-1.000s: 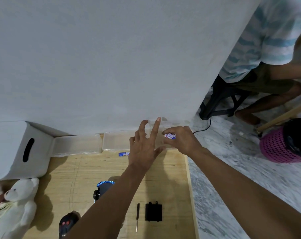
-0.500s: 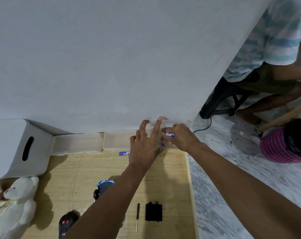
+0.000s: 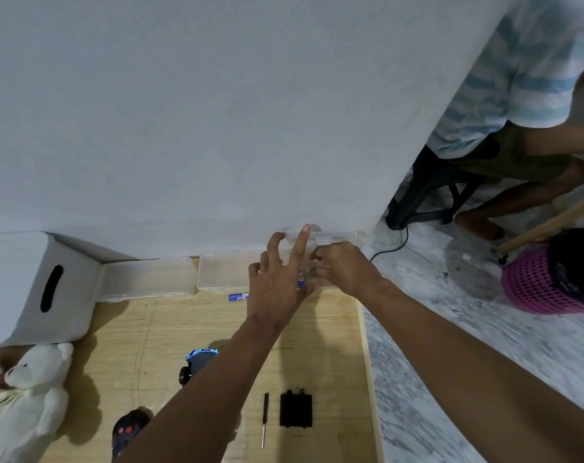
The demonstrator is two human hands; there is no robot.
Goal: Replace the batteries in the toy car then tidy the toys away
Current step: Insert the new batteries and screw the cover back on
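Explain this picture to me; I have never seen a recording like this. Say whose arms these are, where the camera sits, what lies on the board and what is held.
No machine here: a person wears one camera on the head, looking down at their own arms. The left hand has straight, spread fingers against a small clear box by the wall. The right hand curls its fingers at that box, beside a small blue-and-white battery; whether it pinches the battery is unclear. On the wooden table lie a second battery, a blue toy car, a screwdriver, a black cover and a white teddy bear.
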